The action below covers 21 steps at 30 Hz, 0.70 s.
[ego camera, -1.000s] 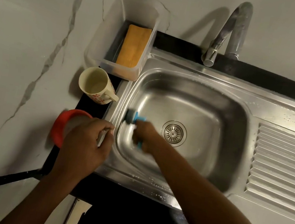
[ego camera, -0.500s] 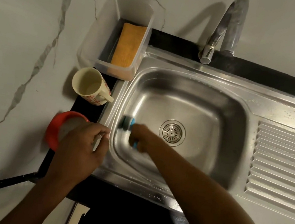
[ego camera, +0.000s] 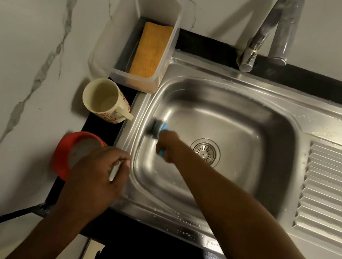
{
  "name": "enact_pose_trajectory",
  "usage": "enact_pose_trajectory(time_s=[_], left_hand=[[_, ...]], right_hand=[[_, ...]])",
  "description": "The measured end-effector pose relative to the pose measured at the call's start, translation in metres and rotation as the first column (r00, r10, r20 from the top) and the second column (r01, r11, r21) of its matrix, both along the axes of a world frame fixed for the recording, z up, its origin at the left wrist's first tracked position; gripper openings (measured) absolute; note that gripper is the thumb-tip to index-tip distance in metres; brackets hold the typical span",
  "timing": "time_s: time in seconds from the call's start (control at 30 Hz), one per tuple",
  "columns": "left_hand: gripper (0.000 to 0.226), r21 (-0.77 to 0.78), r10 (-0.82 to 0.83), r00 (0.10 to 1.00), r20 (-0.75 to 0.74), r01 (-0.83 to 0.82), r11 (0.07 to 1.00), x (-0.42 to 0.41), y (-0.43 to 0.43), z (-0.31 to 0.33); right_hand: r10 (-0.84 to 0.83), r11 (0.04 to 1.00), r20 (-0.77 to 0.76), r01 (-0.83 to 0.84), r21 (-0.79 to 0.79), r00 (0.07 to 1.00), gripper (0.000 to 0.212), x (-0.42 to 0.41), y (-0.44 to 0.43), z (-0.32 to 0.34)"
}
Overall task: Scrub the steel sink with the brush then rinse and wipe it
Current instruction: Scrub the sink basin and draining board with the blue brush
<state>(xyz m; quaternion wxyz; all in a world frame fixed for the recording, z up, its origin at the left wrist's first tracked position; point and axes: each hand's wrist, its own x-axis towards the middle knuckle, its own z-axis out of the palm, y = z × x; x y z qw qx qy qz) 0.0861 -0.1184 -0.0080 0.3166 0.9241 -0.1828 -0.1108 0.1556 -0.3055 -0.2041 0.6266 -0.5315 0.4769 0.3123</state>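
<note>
The right hand is closed around the blue brush, bristles against the sink wall just beyond the knuckles. The left hand rests curled on the rim, holding nothing visible. Scrubbing is underway; rinsing and wiping look undone.

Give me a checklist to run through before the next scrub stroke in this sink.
1. Brush gripped in right hand: ok.
2. Bristles on the sink left wall: ok, though blurred.
3. Left hand steadying on the sink's left rim: ok.
4. Drain strainer unblocked: ok.
5. Faucet off while scrubbing: ok, no stream visible.
6. Orange cloth ready in its clear tub for wiping: ok.
</note>
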Motion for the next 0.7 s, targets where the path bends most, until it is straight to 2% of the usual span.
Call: enact_pose_trajectory(time_s=[0.1,0.2,0.23,0.3,0.37,0.4,0.5,0.63,0.7], left_hand=[[0.008,0.009,-0.019,1.0,0.007,0.019,1.0,0.004,-0.003,0.004],[0.008,-0.003,-0.019,0.999,0.037,0.02,1.0,0.004,-0.006,0.01],[0.008,-0.01,-0.019,0.999,0.039,0.019,1.0,0.004,-0.006,0.012],[0.008,-0.016,-0.015,0.999,0.031,0.015,1.0,0.004,-0.007,0.013],[0.008,-0.013,-0.005,1.0,0.017,0.005,1.0,0.004,-0.006,0.011],[0.008,-0.009,-0.003,1.0,0.009,0.003,1.0,0.005,-0.005,0.01],[0.009,-0.007,-0.036,0.999,0.007,0.036,0.999,0.003,-0.007,0.008],[0.011,0.007,-0.073,0.997,0.03,0.073,0.997,0.006,-0.01,0.008],[0.012,-0.004,-0.068,0.997,0.025,0.068,0.998,0.008,-0.011,0.008]], right_hand=[[0.153,0.983,-0.057,-0.146,0.112,0.987,0.047,-0.057,0.026,-0.012],[0.182,0.977,-0.056,-0.174,0.119,0.982,0.053,-0.043,0.014,-0.001],[0.127,0.987,-0.031,-0.123,0.106,0.991,0.054,-0.024,0.006,0.004],[-0.117,0.987,0.063,0.109,0.12,0.991,0.046,0.02,-0.018,0.023],[-0.42,0.893,-0.018,0.417,0.167,0.907,0.022,0.05,-0.037,0.039],[-0.511,0.835,-0.064,0.512,0.203,0.857,0.011,0.055,-0.042,0.047],[-0.609,0.742,-0.067,0.597,0.304,0.791,0.018,0.055,-0.05,0.065],[-0.738,0.57,-0.074,0.679,0.463,0.67,0.025,0.052,-0.067,0.085],[-0.716,0.615,-0.046,0.66,0.431,0.697,0.026,0.051,-0.066,0.087]])
